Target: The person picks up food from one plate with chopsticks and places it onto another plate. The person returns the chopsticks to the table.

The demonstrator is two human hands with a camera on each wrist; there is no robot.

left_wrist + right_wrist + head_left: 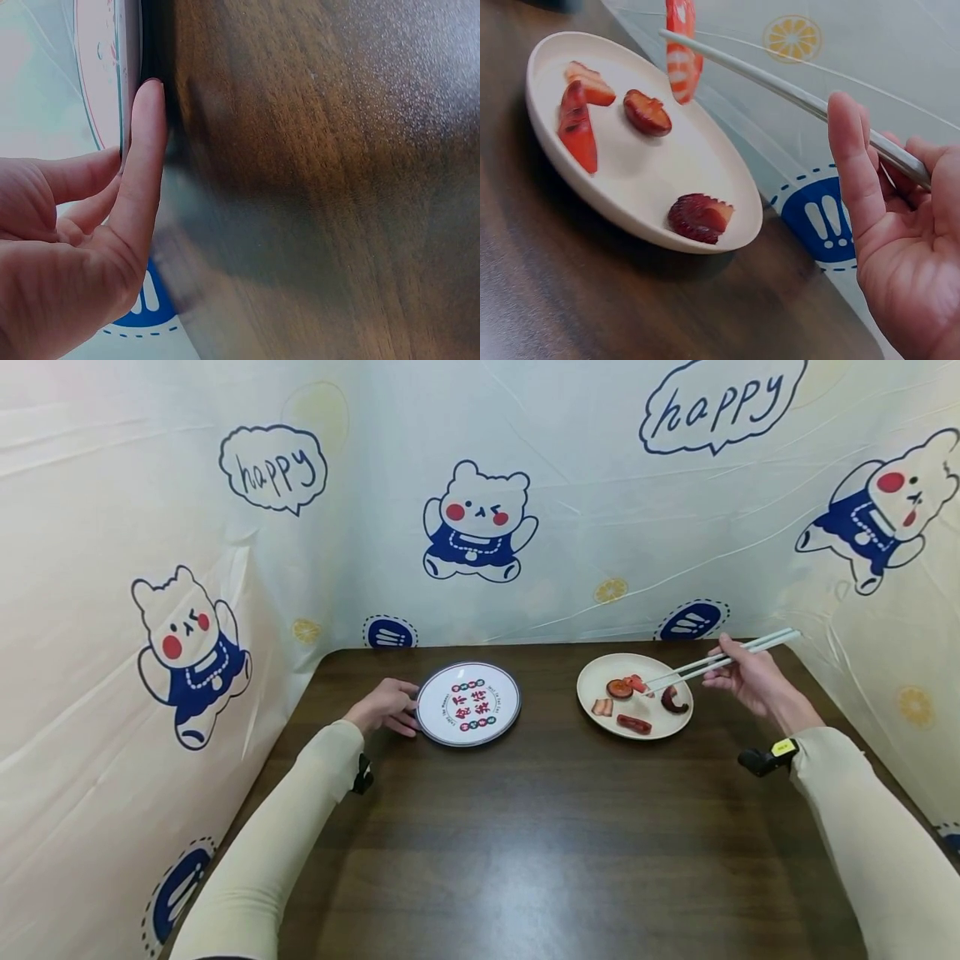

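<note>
My right hand (753,681) holds a pair of pale chopsticks (776,86) over the right side of the cream plate (641,217). At their tips is a red-and-white striped piece like a shrimp (681,64), raised above the plate in the right wrist view. On the plate lie a round brown mushroom-like piece (619,689), a striped bacon-like piece (602,707), a red sausage (633,725) and a dark curled piece like a tentacle (674,700). My left hand (386,704) grips the left rim of a white plate (450,727) with red printed characters, one finger beneath its edge.
Both plates stand near the far edge of the dark wooden table (480,827). A pale cloth (577,527) printed with cartoon bears hangs behind and along both sides. Dark devices are strapped at both wrists, the right one (765,760) bearing a yellow label.
</note>
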